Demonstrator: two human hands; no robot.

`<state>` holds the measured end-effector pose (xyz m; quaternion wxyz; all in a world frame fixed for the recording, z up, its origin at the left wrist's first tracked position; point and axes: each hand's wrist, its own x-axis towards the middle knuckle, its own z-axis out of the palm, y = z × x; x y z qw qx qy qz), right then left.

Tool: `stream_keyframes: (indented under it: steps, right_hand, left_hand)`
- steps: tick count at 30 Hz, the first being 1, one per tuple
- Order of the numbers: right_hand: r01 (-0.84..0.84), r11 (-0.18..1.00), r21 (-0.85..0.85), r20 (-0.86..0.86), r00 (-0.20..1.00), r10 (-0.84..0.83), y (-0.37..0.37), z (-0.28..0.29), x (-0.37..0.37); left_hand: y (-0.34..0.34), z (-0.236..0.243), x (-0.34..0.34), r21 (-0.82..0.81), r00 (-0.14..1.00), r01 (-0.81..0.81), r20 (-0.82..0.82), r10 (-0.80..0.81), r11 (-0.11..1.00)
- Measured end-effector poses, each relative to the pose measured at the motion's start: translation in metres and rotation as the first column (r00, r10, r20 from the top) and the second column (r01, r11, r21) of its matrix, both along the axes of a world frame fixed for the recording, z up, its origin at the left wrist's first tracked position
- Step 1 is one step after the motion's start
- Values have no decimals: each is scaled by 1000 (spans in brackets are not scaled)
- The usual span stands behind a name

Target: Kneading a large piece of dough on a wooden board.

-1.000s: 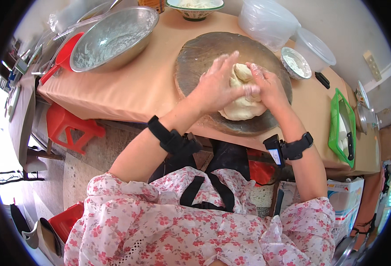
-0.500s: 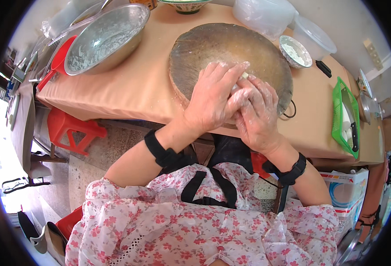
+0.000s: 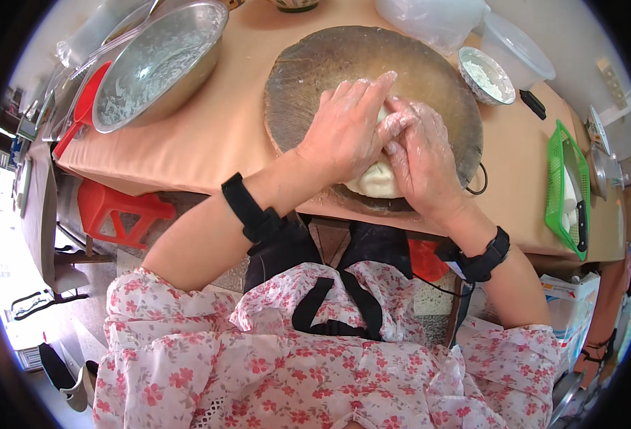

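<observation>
The left hand (image 3: 347, 127) and right hand (image 3: 425, 156) cover much of the dough (image 3: 377, 181) (where palms meet it is hidden). The upper edge crops a patterned bowl (image 3: 295, 4) and a clear plastic tub (image 3: 430, 20).

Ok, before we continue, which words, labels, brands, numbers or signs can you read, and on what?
None can be read.
White and blue package, lower right: printing too small and blurred.
Black right wristband: pale patch on its casing, too small to make out any text.
</observation>
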<state>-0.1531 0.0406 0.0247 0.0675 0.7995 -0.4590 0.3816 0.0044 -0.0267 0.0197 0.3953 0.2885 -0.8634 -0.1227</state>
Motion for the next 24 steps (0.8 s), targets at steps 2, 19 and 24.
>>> stream_keyframes:
  steps: [2, 19, 24]
  right_hand:
    - [-1, 1000, -1, 10, 1000, 1, -8, -1, -4]
    - [-134, 933, 334, 312, 950, 24, -45, 0, -28]
    - [-138, 757, 638, 415, 890, -188, -28, 20, -41]
  left_hand:
    - [-7, 3, -3, 51, 998, -2, 63, -1, 999]
    - [-40, 6, -16, 216, 980, -46, 200, 2, 975]
    - [-21, 3, -8, 9, 996, -22, 82, 21, 1000]
